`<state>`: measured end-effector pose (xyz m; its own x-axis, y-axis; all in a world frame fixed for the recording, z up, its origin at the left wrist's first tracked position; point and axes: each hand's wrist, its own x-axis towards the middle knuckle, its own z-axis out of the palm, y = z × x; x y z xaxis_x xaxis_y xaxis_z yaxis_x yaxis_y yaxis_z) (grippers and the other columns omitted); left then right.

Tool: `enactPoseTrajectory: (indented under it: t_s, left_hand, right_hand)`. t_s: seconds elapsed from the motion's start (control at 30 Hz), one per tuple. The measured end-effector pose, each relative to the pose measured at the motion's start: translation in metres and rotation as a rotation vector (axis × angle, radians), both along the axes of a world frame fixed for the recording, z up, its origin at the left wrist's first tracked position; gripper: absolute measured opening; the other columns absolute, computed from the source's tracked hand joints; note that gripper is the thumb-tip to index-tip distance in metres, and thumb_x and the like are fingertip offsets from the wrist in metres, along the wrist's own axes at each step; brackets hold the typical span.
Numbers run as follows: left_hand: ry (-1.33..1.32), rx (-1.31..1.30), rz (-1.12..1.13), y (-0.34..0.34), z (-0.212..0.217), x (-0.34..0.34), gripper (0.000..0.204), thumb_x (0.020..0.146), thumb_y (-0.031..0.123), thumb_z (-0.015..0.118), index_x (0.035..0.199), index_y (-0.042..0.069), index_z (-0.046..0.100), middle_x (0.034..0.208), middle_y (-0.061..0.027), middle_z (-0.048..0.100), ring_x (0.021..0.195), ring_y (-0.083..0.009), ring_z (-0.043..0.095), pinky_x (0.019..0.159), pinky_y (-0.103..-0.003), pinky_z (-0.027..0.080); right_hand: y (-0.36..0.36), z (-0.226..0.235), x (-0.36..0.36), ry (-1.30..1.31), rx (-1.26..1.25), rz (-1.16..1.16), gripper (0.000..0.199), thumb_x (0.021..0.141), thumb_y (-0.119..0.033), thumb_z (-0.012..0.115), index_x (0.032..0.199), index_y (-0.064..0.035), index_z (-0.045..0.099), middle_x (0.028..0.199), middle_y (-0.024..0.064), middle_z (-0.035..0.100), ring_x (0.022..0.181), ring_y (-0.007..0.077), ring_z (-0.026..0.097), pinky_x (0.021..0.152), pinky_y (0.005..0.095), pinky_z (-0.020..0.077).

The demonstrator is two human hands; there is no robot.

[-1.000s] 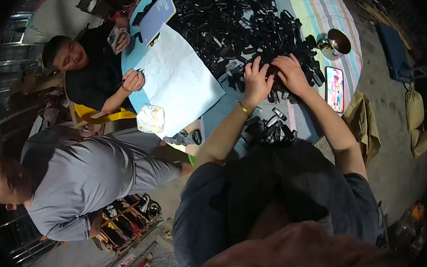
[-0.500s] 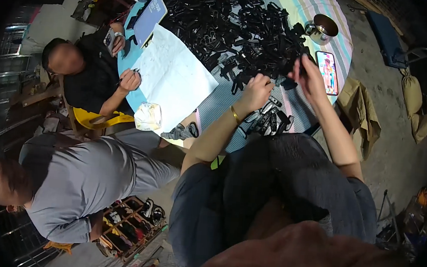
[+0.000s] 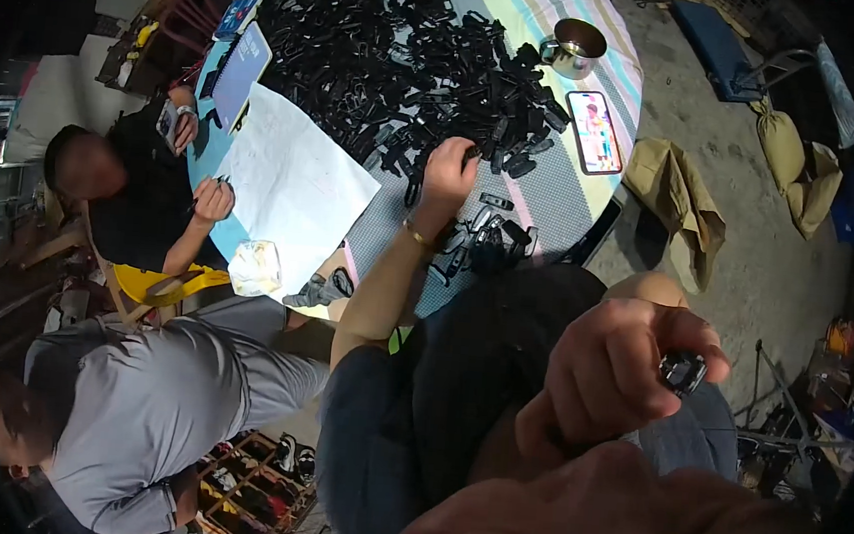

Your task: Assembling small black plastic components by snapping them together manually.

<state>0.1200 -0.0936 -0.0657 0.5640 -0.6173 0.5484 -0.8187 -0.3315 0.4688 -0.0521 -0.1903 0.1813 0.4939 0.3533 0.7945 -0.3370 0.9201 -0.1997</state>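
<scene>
My right hand [image 3: 604, 371] is raised close to me, away from the table. Its thumb and fingers are closed on a small shiny black plastic piece [image 3: 683, 371]. At the near edge of a large heap of small black plastic pieces [image 3: 383, 63] rests my left hand [image 3: 446, 176], wrist banded in gold. Its fingers are curled together, with a dark bit at the tips; what they grip, if anything, is mostly hidden. Between my left forearm and my lap lies a smaller group of similar black pieces [image 3: 484, 241] on the checked tablecloth [image 3: 553, 192].
A lit phone [image 3: 594, 132] and a metal mug [image 3: 572, 50] stand right of the heap. Left are a white sheet [image 3: 294, 171], a notebook [image 3: 240, 74] and a seated person [image 3: 132, 194] with a pen. Another person in grey [image 3: 167, 387] is beside me.
My right hand has left the heap and come up toward me, now closed on a black piece. My left hand stays by the heap. The whole view has shifted, moving the table leftward.
</scene>
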Motion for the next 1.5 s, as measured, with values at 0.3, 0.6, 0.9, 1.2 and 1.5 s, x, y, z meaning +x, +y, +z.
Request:
enactPoseTrajectory:
  t_s: [0.3, 0.6, 0.9, 1.2, 1.5]
  left_hand:
    - [0.863, -0.422, 0.000, 0.018, 0.022, -0.011, 0.023, 0.082, 0.001, 0.056, 0.104, -0.003, 0.058, 0.119, -0.0101, 0.043, 0.069, -0.0083, 0.058, 0.058, -0.016, 0.046]
    - [1.411, -0.546, -0.226, 0.027, 0.056, -0.038, 0.037, 0.080, 0.003, 0.059, 0.113, -0.011, 0.050, 0.134, -0.0141, 0.037, 0.090, -0.0239, 0.063, 0.073, -0.026, 0.051]
    - [1.237, -0.444, -0.200, 0.028, 0.067, -0.055, 0.026, 0.081, 0.002, 0.056, 0.106, -0.003, 0.058, 0.099, -0.0047, 0.054, 0.068, -0.0071, 0.051, 0.062, -0.018, 0.042]
    - [1.238, -0.555, -0.124, 0.025, 0.067, -0.064, 0.026, 0.080, -0.004, 0.057, 0.106, -0.003, 0.059, 0.094, -0.0056, 0.063, 0.081, -0.0095, 0.058, 0.072, -0.020, 0.048]
    - [1.107, -0.472, -0.061, 0.024, 0.064, -0.072, 0.029, 0.081, 0.002, 0.059, 0.109, -0.004, 0.058, 0.091, -0.0057, 0.065, 0.077, -0.0090, 0.059, 0.069, -0.020, 0.047]
  right_hand:
    - [-0.006, 0.001, -0.003, -0.032, -0.060, 0.034, 0.042, 0.079, -0.046, 0.057, 0.063, -0.0074, 0.053, 0.056, 0.0013, 0.048, 0.048, 0.0184, 0.047, 0.049, 0.0293, 0.0331]
    - [-0.017, -0.014, 0.004, 0.028, -0.182, -0.349, 0.041, 0.080, -0.043, 0.057, 0.067, -0.0040, 0.058, 0.067, 0.0047, 0.053, 0.057, 0.0184, 0.049, 0.056, 0.0338, 0.0362]
    - [-0.042, -0.139, 0.031, 0.351, -1.569, -1.395, 0.025, 0.075, -0.009, 0.066, 0.098, 0.0007, 0.062, 0.077, 0.0084, 0.057, 0.070, 0.0170, 0.052, 0.063, 0.0280, 0.0410]
    - [-0.030, -0.159, 0.040, -0.075, -1.705, -1.704, 0.027, 0.075, -0.012, 0.063, 0.099, 0.0002, 0.060, 0.075, 0.0131, 0.055, 0.072, 0.0300, 0.052, 0.064, 0.0363, 0.0420]
    - [-0.020, -0.169, 0.039, -0.108, -1.788, -1.769, 0.029, 0.075, -0.011, 0.062, 0.101, -0.0002, 0.059, 0.074, 0.0134, 0.052, 0.067, 0.0295, 0.051, 0.060, 0.0363, 0.0426]
